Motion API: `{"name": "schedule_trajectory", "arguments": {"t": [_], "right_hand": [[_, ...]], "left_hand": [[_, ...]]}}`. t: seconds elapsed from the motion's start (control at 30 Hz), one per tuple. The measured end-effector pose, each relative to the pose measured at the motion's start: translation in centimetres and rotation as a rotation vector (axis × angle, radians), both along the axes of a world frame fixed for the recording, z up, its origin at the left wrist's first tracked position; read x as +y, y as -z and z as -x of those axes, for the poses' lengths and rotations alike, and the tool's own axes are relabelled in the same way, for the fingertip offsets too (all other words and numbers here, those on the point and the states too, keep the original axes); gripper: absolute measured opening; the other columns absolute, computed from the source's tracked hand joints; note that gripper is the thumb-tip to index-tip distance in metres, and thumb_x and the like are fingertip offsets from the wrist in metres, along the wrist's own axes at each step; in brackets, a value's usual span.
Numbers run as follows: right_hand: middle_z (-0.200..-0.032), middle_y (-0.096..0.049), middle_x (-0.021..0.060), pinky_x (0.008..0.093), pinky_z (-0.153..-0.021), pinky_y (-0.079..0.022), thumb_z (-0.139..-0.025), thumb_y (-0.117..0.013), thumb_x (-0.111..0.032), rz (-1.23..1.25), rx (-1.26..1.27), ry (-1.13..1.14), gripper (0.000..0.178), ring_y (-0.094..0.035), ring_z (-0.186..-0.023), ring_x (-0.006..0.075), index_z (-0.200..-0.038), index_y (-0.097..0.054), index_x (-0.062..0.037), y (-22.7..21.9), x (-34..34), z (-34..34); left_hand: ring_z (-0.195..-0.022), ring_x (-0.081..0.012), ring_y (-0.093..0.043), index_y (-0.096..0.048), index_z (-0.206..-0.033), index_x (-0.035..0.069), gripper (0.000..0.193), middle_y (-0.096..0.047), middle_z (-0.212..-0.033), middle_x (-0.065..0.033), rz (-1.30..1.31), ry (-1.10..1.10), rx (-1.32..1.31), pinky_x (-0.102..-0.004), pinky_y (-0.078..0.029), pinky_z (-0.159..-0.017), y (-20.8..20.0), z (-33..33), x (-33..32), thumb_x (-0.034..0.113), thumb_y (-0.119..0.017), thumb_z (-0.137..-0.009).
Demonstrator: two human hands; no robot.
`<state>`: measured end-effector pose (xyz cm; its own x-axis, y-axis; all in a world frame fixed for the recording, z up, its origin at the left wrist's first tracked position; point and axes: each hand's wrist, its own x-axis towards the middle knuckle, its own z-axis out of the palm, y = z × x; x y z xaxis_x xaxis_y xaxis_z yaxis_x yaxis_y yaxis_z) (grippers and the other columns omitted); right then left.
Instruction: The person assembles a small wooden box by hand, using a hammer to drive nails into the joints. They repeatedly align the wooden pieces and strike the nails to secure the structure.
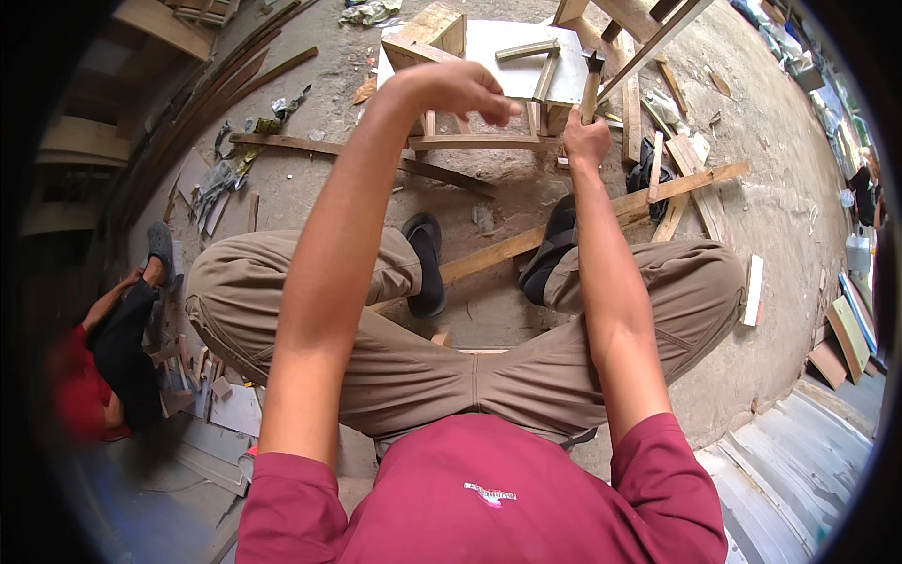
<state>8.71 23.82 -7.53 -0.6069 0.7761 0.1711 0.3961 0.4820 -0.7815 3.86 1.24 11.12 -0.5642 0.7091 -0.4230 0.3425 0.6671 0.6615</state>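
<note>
My right hand (586,141) grips the wooden handle of a hammer (590,94), its dark metal head pointing up and away from me. To its left, my bent left hand (467,91) hangs over a low wooden frame (484,143) with its fingers curled together. Whatever may be between those fingertips is too small to make out. Beyond the frame's near rail lies a white board (489,34). Two short wooden strips (527,51) meet at an angle on the board, and a boxy wooden piece (442,30) stands at its left.
A long plank (503,249) runs across the floor beneath my feet. Loose wood offcuts (691,155) and a black bag (648,169) lie to the right. Long timber strips (235,94) are stacked at left. Another person in red (85,390) sits at the left edge.
</note>
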Motion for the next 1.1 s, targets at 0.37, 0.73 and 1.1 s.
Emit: {"name": "schedule_trajectory", "arguments": {"t": [0.37, 0.73, 1.1], "right_hand": [[-0.076, -0.067, 0.0287, 0.0484, -0.075, -0.052, -0.081, -0.066, -0.044, 0.013, -0.022, -0.049, 0.052, -0.068, -0.079, 0.0441, -0.077, -0.066, 0.0079, -4.0, 0.2, -3.7], [-0.077, -0.068, 0.0253, 0.0452, -0.073, -0.051, -0.083, -0.065, -0.049, 0.035, 0.049, 0.111, 0.054, -0.068, -0.079, 0.0406, -0.084, -0.067, 0.0056, -0.9, 0.3, -6.8], [-0.077, -0.065, 0.0252, 0.0501, -0.072, -0.048, -0.085, -0.069, -0.051, 0.066, -0.095, 0.274, 0.055, -0.064, -0.079, 0.0450, -0.083, -0.063, 0.0035, 9.8, 2.9, -13.2]], "left_hand": [[-0.111, -0.0345, -0.064, -0.069, -0.114, 0.002, 0.055, -0.066, -0.119, -0.0207, 0.243, -0.231, -0.125, -0.0418, -0.051, -0.093, 29.0, -12.6, -8.3, 0.042, -0.078, -0.077], [-0.128, -0.0335, -0.050, -0.047, -0.137, 0.002, 0.083, -0.054, -0.137, -0.0181, 0.277, -0.131, 0.085, -0.0477, -0.042, -0.105, 29.1, -16.3, -1.9, 0.038, -0.083, -0.072], [-0.111, -0.0328, -0.063, -0.052, -0.118, -0.001, 0.054, -0.064, -0.117, -0.0213, 0.380, -0.037, 0.113, -0.0483, -0.053, -0.086, 35.7, -17.9, 4.5, 0.021, -0.076, -0.075]]}}
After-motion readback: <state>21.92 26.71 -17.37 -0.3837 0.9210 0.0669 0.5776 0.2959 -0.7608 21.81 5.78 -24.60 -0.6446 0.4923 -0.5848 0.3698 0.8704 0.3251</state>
